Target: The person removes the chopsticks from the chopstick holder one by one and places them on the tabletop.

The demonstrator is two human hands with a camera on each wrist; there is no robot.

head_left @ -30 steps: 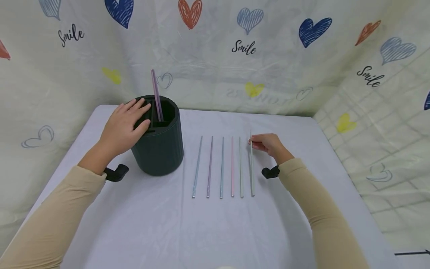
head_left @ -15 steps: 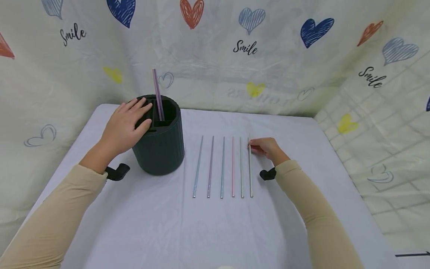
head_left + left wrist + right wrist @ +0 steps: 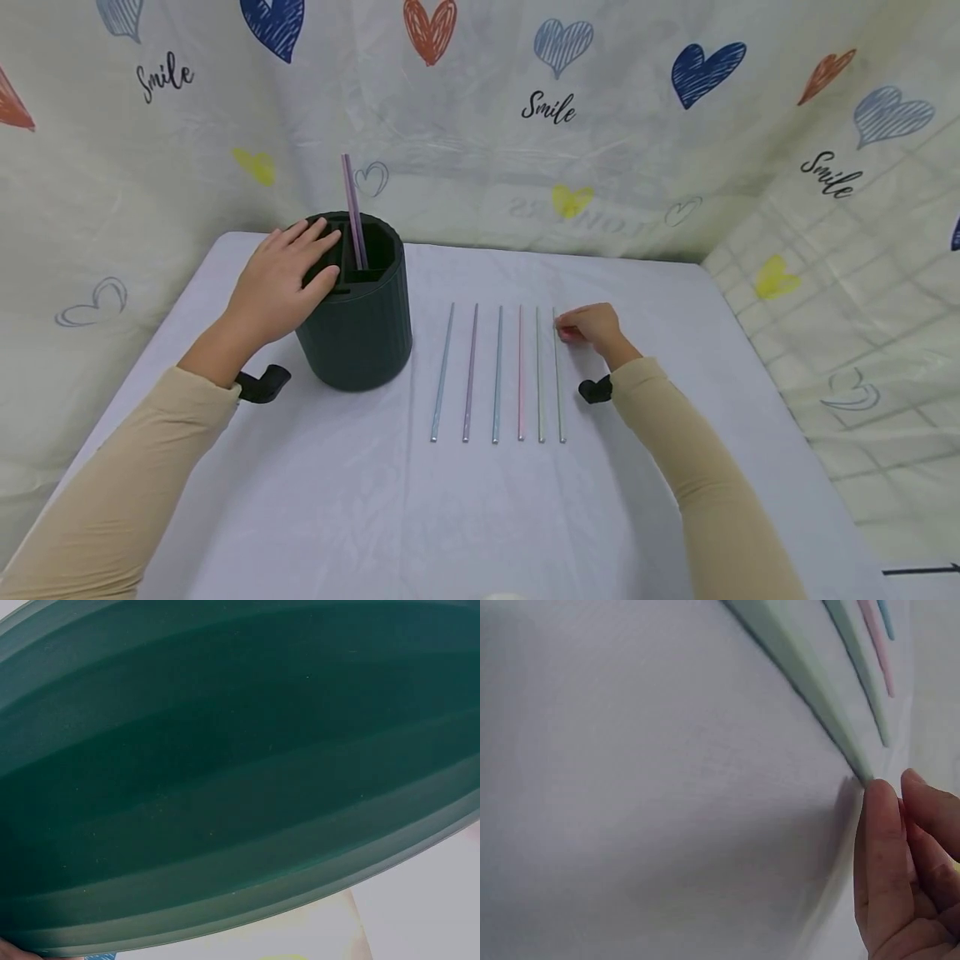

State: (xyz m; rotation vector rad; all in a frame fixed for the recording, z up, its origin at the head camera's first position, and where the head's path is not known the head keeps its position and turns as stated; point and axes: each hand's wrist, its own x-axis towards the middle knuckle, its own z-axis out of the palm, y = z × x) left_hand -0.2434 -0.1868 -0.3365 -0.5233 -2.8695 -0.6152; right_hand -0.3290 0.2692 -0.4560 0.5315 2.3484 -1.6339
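My left hand [image 3: 281,279] rests on the rim of a dark green utensil holder [image 3: 356,342] with divided compartments, fingers spread over its left side. Its ribbed wall [image 3: 240,772] fills the left wrist view. Two pinkish-purple chopsticks [image 3: 351,208] stand in the holder. Several pastel chopsticks lie side by side on the table, blue at the left, green at the right. My right hand [image 3: 590,329] is at the far end of the rightmost green chopstick [image 3: 558,375]. In the right wrist view a fingertip [image 3: 885,802] touches that chopstick's thin tip, with the thumb apart from it.
A white cloth covers the table [image 3: 480,517]. Behind it hangs a pale curtain [image 3: 480,125] printed with hearts and "Smile". Between the holder and the right hand lie the blue chopstick [image 3: 442,375], the purple one [image 3: 470,375] and the pink one [image 3: 521,375].
The rightmost green chopstick, pinched by my right hand earlier, has come down flat and slightly left, in line with the others. My right fingers have loosened. The left hand stays on the holder.
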